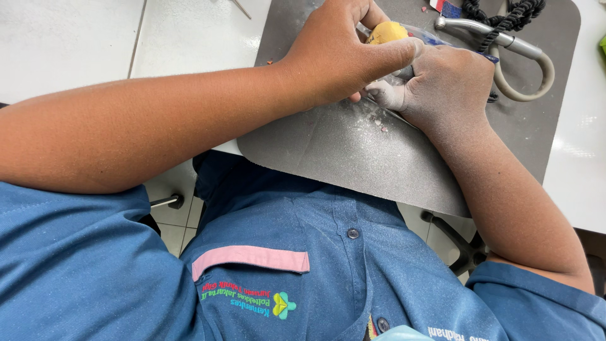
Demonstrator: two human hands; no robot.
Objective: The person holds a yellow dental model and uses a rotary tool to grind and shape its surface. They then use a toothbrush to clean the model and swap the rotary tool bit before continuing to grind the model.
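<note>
My left hand (338,53) curls over a small yellow lump (387,31) and holds it against the grey mat (353,148). My right hand (442,85), dusted with white powder, presses in beside it, its fingers closed around a thin tool whose clear and blue handle (435,39) sticks out to the upper right. White dust and crumbs (377,120) lie on the mat just below the hands. The tool's tip is hidden between the two hands.
A metal instrument with a looped grey handle (517,53) and a black braided cord (505,16) lie at the mat's far right. The mat overhangs the white table (82,38). A blue shirt and a chair base (461,243) show below.
</note>
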